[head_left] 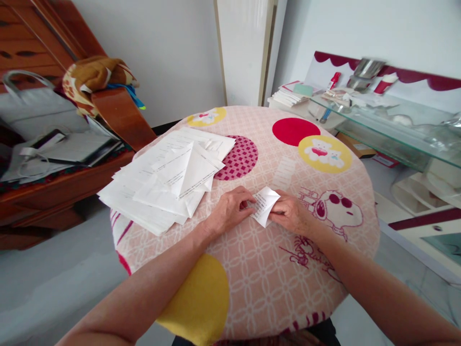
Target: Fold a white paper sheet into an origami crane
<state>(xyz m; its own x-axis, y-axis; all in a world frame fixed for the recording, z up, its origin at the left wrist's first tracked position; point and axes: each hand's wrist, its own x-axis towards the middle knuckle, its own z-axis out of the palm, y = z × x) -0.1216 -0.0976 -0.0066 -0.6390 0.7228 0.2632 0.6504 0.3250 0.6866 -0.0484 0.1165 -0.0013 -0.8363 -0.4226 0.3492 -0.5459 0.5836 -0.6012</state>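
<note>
A small folded piece of white paper (265, 203) lies at the middle of a round table covered with a pink cartoon-print cloth (273, 269). My left hand (230, 210) pinches its left edge with curled fingers. My right hand (291, 213) grips its right edge, fingers bent over it. Both hands rest on the cloth. To the left of my hands sits a loose pile of white printed sheets (169, 178), some folded into triangles.
A wooden bench (72, 178) at the left carries papers, a grey bag (32, 108) and a brown blanket (97, 74). At the right stands a glass shelf (392, 129) holding a metal cup, small bottles and stacked booklets (290, 93).
</note>
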